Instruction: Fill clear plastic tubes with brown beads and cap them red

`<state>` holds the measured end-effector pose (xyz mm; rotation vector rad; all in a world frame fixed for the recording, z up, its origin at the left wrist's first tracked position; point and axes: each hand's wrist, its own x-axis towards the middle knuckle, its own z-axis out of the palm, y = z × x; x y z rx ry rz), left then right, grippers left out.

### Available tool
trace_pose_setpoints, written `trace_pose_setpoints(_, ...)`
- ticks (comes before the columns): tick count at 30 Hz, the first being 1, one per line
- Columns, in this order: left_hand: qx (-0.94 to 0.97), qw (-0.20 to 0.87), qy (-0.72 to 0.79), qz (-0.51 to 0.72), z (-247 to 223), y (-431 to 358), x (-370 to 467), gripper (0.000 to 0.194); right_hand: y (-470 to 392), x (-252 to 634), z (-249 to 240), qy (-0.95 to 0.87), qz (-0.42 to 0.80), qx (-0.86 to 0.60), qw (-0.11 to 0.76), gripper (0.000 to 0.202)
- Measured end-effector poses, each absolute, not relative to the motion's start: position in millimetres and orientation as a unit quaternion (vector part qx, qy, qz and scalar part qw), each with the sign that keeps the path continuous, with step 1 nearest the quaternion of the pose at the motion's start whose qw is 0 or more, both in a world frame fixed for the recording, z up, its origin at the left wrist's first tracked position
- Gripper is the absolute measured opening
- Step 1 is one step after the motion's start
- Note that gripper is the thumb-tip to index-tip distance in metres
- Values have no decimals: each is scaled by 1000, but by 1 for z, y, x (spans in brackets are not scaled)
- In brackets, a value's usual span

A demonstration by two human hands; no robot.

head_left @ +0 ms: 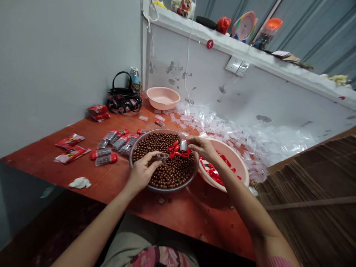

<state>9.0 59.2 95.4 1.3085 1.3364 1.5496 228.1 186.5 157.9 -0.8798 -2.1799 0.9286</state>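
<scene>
A wide metal bowl [169, 180] full of small brown balls stands on the red table. Over its middle, my left hand [143, 170] pinches a small clear plastic case [162, 157]. My right hand [202, 147], above the bowl's right side, has its fingers closed on a small silvery piece with red on it [183, 145]. Several red caps [174, 151] lie on the balls between my hands. Under my right forearm, a pink basin [241, 167] holds more red parts and overlaps the bowl's right edge.
Filled cases with red caps [106, 159] and red packets [72, 154] lie left of the bowl. A heap of clear cases [222, 126] spreads behind. At the back are a pink basin [163, 98] and a black handbag [124, 99]. Stacked cardboard [311, 193] is at right.
</scene>
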Motion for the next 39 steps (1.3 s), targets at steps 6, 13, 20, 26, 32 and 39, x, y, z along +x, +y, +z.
trace_pose_setpoints(6,535,315,549,560,97,62,10,31,188,243,149,-891,116,-414,145,15)
trace_pose_setpoints(13,407,480,453,632,101,65,9,36,180,216,133,-923,-50,-380,-43,23)
trace_pose_setpoints(20,278,585,400,648,118,59,8,34,176,213,134,-844,324,-387,182,37)
trace_pose_setpoints(26,329,563,404,641,109,60,9,41,144,182,134,-675,639,-268,252,31)
trace_pose_setpoints(32,383,531,413,633,96,62,9,46,131,170,131,-699,623,-244,253,37)
trace_pose_setpoints(39,458,485,438,603,95,61,10,42,139,184,158,-843,364,-265,294,27)
